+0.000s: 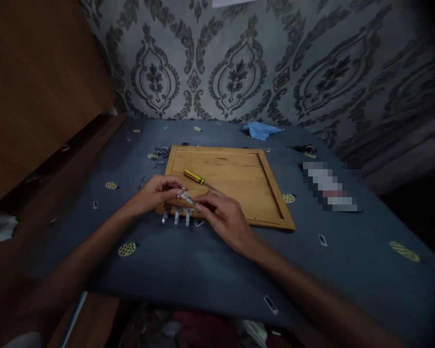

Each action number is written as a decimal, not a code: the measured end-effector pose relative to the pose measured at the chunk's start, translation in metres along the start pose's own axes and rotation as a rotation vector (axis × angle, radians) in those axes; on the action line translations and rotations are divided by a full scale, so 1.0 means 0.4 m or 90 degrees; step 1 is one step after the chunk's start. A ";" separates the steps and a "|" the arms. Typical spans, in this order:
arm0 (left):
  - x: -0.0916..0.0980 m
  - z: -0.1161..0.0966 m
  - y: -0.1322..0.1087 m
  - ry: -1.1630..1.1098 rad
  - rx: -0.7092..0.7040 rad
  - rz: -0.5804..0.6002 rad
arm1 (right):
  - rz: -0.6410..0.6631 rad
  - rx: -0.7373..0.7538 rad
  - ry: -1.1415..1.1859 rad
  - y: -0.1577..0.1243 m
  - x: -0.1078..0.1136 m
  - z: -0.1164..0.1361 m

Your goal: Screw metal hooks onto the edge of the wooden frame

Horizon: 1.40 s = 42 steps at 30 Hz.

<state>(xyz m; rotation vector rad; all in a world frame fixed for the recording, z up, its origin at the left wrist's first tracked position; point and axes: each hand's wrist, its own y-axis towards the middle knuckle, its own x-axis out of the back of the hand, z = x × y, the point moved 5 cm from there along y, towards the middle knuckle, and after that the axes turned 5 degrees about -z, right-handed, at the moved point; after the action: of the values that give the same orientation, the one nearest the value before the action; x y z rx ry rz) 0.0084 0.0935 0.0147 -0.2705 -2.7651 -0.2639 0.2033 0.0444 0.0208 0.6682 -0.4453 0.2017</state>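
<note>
Above the near left part of a framed wooden board (pixel 217 164), my left hand (pixel 154 193) pinches a small silvery metal hook (pixel 184 194). My right hand (pixel 226 217) has its thumb and fingers closed at the other end of that same piece. Its exact shape is partly covered by the fingertips. Just below my hands, several similar metal hooks (pixel 176 216) stick out from the board's near edge. A screwdriver (pixel 194 177) with a yellow and black handle lies on the board, its shaft pointing toward my right hand.
Loose metal hooks (pixel 162 153) lie in a pile left of the board. A blue cloth (pixel 261 130) rests at the back near the patterned wall. A blurred-out flat item (pixel 329 188) lies on the right of the blue tablecloth (pixel 159 266). Brown wooden furniture (pixel 47 87) stands at left.
</note>
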 end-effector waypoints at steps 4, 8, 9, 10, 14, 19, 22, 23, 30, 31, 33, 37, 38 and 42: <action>-0.046 -0.022 -0.022 -0.090 0.057 0.147 | 0.032 -0.040 0.033 -0.027 0.009 0.002; -0.071 -0.039 -0.035 -0.081 0.055 0.178 | 0.064 -0.113 0.079 -0.054 0.009 0.004; -0.078 -0.043 -0.037 -0.070 0.043 0.182 | 0.073 -0.146 0.097 -0.061 0.006 0.003; -0.084 -0.047 -0.039 -0.055 0.028 0.183 | 0.082 -0.188 0.122 -0.069 0.002 0.000; -0.082 -0.063 -0.042 0.033 -0.055 0.128 | 0.097 -0.400 0.283 -0.110 -0.023 -0.019; -0.058 -0.078 -0.055 0.086 -0.128 0.133 | 0.103 -0.528 0.380 -0.146 -0.050 -0.046; -0.065 -0.072 -0.072 0.136 -0.143 0.201 | 0.094 -0.553 0.397 -0.152 -0.054 -0.059; -0.069 -0.070 -0.078 0.158 -0.153 0.216 | 0.094 -0.558 0.401 -0.152 -0.055 -0.062; -0.095 -0.058 -0.103 0.287 -0.199 0.221 | 0.103 -0.595 0.406 -0.146 -0.051 -0.069; -0.098 -0.058 -0.104 0.297 -0.196 0.219 | 0.107 -0.599 0.406 -0.145 -0.051 -0.069; -0.102 -0.058 -0.105 0.312 -0.188 0.218 | 0.113 -0.606 0.408 -0.145 -0.052 -0.070; -0.108 -0.056 -0.108 0.326 -0.183 0.210 | 0.109 -0.613 0.410 -0.146 -0.052 -0.072; -0.109 -0.056 -0.108 0.325 -0.185 0.206 | 0.108 -0.613 0.409 -0.146 -0.052 -0.072; -0.113 -0.052 -0.108 0.321 -0.198 0.205 | 0.102 -0.609 0.403 -0.145 -0.052 -0.072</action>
<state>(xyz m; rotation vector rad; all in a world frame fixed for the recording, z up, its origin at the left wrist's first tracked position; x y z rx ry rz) 0.0474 0.0404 0.0114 -0.6251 -2.1389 -0.5874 0.2129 0.0172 -0.0408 -0.3789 0.0492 0.3042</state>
